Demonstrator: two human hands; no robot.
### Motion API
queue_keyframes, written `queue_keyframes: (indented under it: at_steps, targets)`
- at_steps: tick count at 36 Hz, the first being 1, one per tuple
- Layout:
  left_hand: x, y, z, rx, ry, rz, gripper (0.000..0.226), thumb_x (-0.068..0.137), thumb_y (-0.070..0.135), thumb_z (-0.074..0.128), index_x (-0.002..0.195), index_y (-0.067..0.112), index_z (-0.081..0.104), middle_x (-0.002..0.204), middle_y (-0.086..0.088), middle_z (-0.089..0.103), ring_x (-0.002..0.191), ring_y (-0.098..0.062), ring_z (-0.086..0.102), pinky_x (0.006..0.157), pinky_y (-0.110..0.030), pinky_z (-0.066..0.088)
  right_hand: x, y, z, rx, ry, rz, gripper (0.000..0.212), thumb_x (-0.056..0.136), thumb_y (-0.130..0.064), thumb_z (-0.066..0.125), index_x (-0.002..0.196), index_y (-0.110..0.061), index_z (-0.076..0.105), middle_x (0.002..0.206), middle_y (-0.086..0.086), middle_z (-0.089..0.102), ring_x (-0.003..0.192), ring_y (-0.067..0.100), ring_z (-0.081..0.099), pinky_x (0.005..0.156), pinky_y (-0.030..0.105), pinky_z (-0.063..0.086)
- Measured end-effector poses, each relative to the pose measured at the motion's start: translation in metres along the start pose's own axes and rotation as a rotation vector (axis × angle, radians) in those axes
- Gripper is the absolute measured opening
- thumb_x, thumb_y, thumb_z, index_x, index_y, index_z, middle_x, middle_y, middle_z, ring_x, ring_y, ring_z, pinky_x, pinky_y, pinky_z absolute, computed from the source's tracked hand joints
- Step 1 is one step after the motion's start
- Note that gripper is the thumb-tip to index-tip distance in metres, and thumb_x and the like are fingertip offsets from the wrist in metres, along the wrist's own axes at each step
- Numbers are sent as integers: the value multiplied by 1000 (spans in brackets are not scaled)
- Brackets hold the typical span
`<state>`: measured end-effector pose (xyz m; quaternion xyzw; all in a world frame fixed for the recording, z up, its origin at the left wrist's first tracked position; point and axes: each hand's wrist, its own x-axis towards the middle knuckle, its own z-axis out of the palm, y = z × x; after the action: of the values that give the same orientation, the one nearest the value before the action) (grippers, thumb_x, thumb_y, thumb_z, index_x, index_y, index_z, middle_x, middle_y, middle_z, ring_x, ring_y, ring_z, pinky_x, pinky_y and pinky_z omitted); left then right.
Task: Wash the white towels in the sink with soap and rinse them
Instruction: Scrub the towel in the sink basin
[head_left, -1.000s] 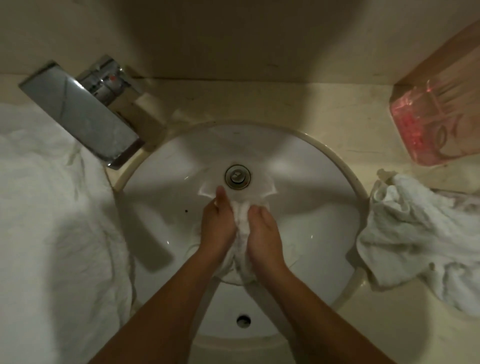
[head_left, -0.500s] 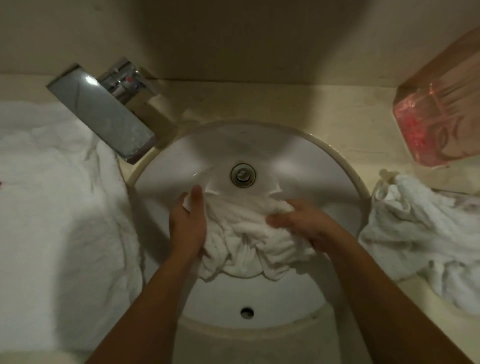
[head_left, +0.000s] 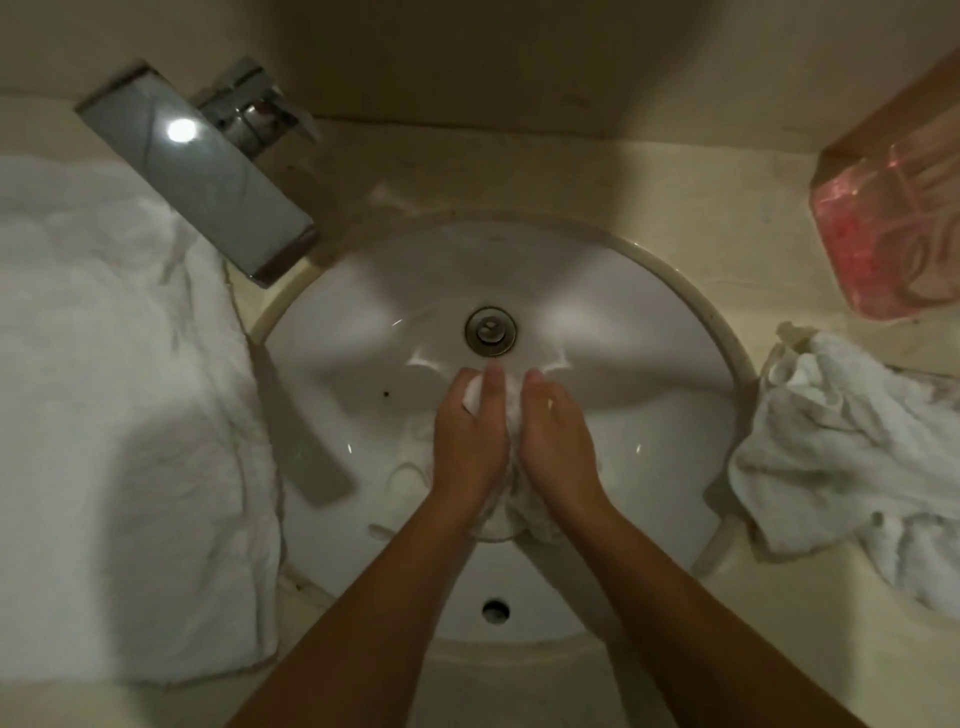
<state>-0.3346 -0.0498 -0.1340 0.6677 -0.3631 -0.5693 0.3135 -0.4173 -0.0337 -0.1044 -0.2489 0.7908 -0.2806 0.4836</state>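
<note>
A wet white towel (head_left: 514, 499) is bunched between my two hands in the round white sink (head_left: 649, 364), just in front of the metal drain (head_left: 490, 331). My left hand (head_left: 467, 447) grips the towel's left side, a fold showing between its fingers. My right hand (head_left: 558, 441) squeezes it from the right, palm inward. Most of the towel is hidden by the hands. A large white towel (head_left: 119, 415) lies spread on the counter to the left. A crumpled white towel (head_left: 841, 452) lies on the counter to the right.
A flat chrome faucet (head_left: 202, 176) juts over the sink's upper left rim. A clear box with pink contents (head_left: 893, 228) stands at the back right on the beige counter (head_left: 597, 182). An overflow hole (head_left: 495, 610) sits in the sink's near wall.
Half a second ago my hands were apart with the towel spread wide between them. They have come together again, bunching the towel tightly below the drain.
</note>
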Motion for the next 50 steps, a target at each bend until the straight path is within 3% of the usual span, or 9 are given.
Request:
queue_keyframes:
  at_steps: [5, 10, 16, 22, 30, 37, 42, 45, 50]
  targets:
    - [-7, 10, -3, 82, -13, 62, 37, 110, 42, 49, 84, 20, 65, 77, 2, 67, 70, 4, 61, 70, -17, 48, 18, -13, 16, 115, 76, 97, 62, 110, -54, 30, 120, -9, 71, 126, 9, 71, 116, 24, 66, 108, 42, 49]
    - [21, 20, -14, 113, 64, -41, 43, 110, 56, 43, 109, 23, 71, 105, 4, 75, 103, -12, 68, 94, -30, 53, -25, -4, 21, 109, -76, -18, 35, 117, -38, 29, 140, -28, 54, 120, -28, 48, 122, -1, 45, 87, -5, 27]
    - [-6, 13, 0, 135, -41, 81, 42, 112, 42, 47, 81, 22, 66, 75, 4, 70, 70, -4, 66, 65, -23, 50, 21, -6, 15, 165, 56, 135, 48, 110, -46, 38, 115, -11, 70, 119, 11, 73, 114, 29, 69, 105, 49, 53]
    - [25, 17, -17, 202, 62, 0, 53, 111, 53, 39, 80, 19, 65, 81, -4, 72, 78, -20, 68, 66, -27, 46, -25, -2, 15, 158, -133, 37, 29, 116, -36, 32, 125, -28, 58, 108, -22, 60, 93, -12, 57, 76, -3, 38]
    - [-5, 23, -7, 154, 6, 39, 48, 113, 39, 44, 69, 24, 57, 58, 10, 60, 57, 2, 58, 54, -14, 41, 11, -9, 9, 171, -30, 148, 53, 106, -55, 36, 114, -16, 71, 116, 11, 74, 108, 25, 72, 100, 50, 57]
    - [27, 30, -37, 456, -62, 97, 96, 94, 83, 17, 137, 11, 63, 125, -14, 73, 119, -31, 67, 105, -45, 53, 3, -10, -21, -72, -135, -66, 41, 115, -41, 34, 114, -15, 65, 108, -7, 66, 105, 12, 62, 92, 25, 46]
    - [31, 34, -51, 334, 69, 129, 58, 110, 55, 36, 156, 20, 45, 150, -6, 58, 136, -23, 55, 105, -29, 42, 41, -10, -50, -113, 198, -186, 40, 109, -45, 43, 120, -13, 64, 107, 2, 66, 111, 29, 62, 85, 25, 45]
    - [31, 26, -53, 321, 87, 59, 62, 107, 58, 44, 154, 17, 41, 149, -6, 56, 134, -24, 57, 110, -39, 47, 30, -9, -49, -350, 212, -177, 57, 105, -53, 35, 144, -19, 56, 141, 14, 53, 134, 32, 47, 113, 44, 34]
    - [32, 12, -45, 550, 74, 58, 84, 96, 72, 27, 112, -2, 63, 108, -21, 67, 105, -38, 64, 98, -52, 52, 1, 4, -23, -390, 142, -296, 28, 110, -23, 51, 130, -13, 67, 123, 7, 59, 120, 26, 54, 95, 19, 36]
